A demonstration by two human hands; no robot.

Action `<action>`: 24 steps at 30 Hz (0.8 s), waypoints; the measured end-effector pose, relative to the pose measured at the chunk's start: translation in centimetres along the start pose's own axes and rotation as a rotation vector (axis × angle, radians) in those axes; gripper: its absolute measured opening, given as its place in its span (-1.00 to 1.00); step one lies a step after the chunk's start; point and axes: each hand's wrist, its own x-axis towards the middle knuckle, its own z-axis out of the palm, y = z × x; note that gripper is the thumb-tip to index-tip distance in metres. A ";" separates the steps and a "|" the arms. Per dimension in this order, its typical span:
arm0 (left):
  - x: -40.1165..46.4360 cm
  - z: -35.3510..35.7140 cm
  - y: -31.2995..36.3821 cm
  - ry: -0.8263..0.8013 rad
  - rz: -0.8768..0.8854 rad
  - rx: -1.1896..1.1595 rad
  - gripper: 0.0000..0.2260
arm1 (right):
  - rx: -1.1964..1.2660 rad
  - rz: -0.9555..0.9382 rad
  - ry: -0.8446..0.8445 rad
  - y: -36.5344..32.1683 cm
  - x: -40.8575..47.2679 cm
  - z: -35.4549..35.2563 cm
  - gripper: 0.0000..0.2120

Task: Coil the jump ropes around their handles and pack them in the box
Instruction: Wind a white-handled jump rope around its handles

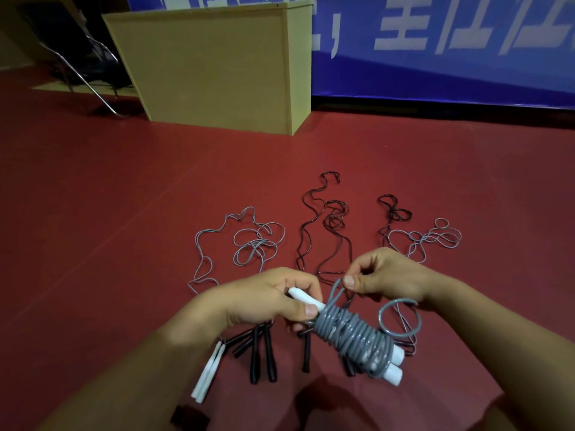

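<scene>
- The left hand [264,298] curls its fingers round the upper ends of a pair of smooth white handles [306,300], its grip clamped on them.
- A glossy grey rope [348,332] is wound in tight, thick turns around those handles, whose rounded lower ends stick out bare below the bundle.
- The right hand [385,275] pinches a loose grey loop of that rope between thumb and fingers, just above the coil; another springy loop curls free to the right.
- On the red floor [124,213] behind the hands lie uncoiled ropes: thin grey rope [249,244] at the left, black rope [329,222] in the middle, more grey rope [435,237] at the right, all in loose squiggles.
- Slim black handles [263,353] and a white pair [208,374] lie on the floor under the left forearm.
- A tall tan box [217,63] stands well beyond the ropes; I cannot tell what is in it.
</scene>
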 end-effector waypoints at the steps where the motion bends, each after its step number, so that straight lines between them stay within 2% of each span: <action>1: -0.1 -0.1 0.1 -0.026 0.010 -0.060 -0.95 | 0.005 0.007 -0.023 0.1 0.0 0.0 -0.62; 2: -0.1 -0.1 0.1 -0.048 0.023 -0.111 -0.92 | 0.023 0.012 -0.044 0.1 0.0 0.0 -0.61; 5: -0.1 -0.1 -0.1 -0.066 0.059 -0.258 -0.88 | 0.096 -0.017 -0.078 0.2 0.2 0.6 -0.78; 9: 0.4 0.1 -0.3 0.000 0.126 -0.485 -0.70 | 0.154 -0.101 0.017 -0.1 0.6 0.9 -0.86; 11: 0.7 0.3 -0.3 0.100 0.146 -0.581 -0.67 | 0.017 -0.171 0.078 -0.1 0.7 1.0 -0.84; 14: 1.1 0.5 0.4 0.273 0.137 -0.698 -0.78 | -0.081 -0.150 0.224 -0.3 1.0 2.1 -0.71; 16: 1.4 0.6 0.9 0.384 0.123 -0.742 -0.84 | -0.292 -0.199 0.286 -0.7 1.1 2.8 -0.67; 18: 1.9 0.5 0.9 0.526 0.084 -0.685 -0.96 | -0.475 -0.244 0.275 -1.0 1.0 3.5 -0.65; 21: 2.4 0.4 0.2 0.722 -0.016 -0.434 -0.91 | -0.628 -0.274 0.221 -1.2 0.8 4.4 -0.68; 24: 2.6 0.4 -0.4 0.806 -0.075 -0.209 -0.87 | -0.687 -0.277 0.172 -1.6 0.6 5.0 -0.75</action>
